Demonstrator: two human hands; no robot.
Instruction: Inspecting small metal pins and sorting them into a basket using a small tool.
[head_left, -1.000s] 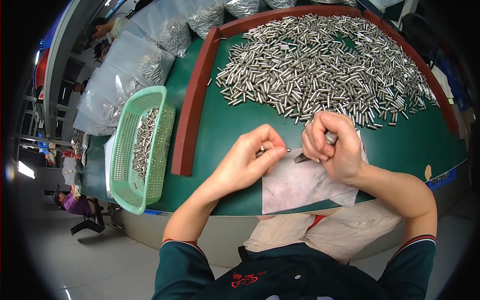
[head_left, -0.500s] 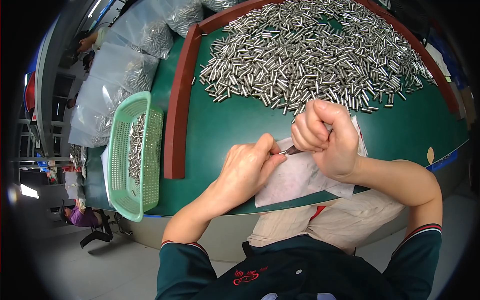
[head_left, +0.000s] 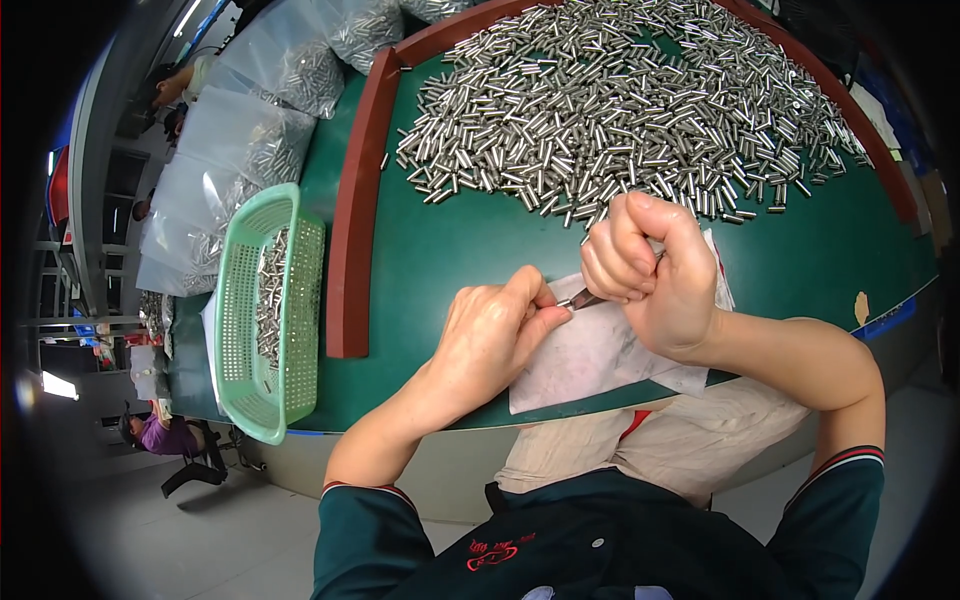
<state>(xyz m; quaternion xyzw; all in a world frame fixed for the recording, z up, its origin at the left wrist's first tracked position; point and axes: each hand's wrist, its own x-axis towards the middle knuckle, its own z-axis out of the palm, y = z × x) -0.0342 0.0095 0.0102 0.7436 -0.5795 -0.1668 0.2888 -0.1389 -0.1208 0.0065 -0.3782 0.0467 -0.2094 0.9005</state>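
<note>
Between thumb and forefinger, my left hand (head_left: 490, 330) pinches a small metal pin (head_left: 566, 305), mostly hidden by the fingertips. My right hand (head_left: 655, 275) is closed in a fist around a dark, narrow-tipped tool (head_left: 588, 299); its handle is covered by the fingers, so its exact kind cannot be made out. The tool's tip meets the end of the pin. Beneath both hands a stained whitish cloth (head_left: 580, 360) lies on the green tabletop (head_left: 430, 260). Beyond them spreads a large heap of short metal pins (head_left: 620, 110).
Dark red wooden rails (head_left: 352, 240) border the heap. Left of the near rail stands a light green plastic basket (head_left: 310, 340) with metal pins inside. Clear plastic bags (head_left: 220, 130) of pins line the far left. Another person (head_left: 165, 436) sits in the background at left.
Both hands keep nearly the same place and grip. The tool's tip has turned very slightly against the pin.
</note>
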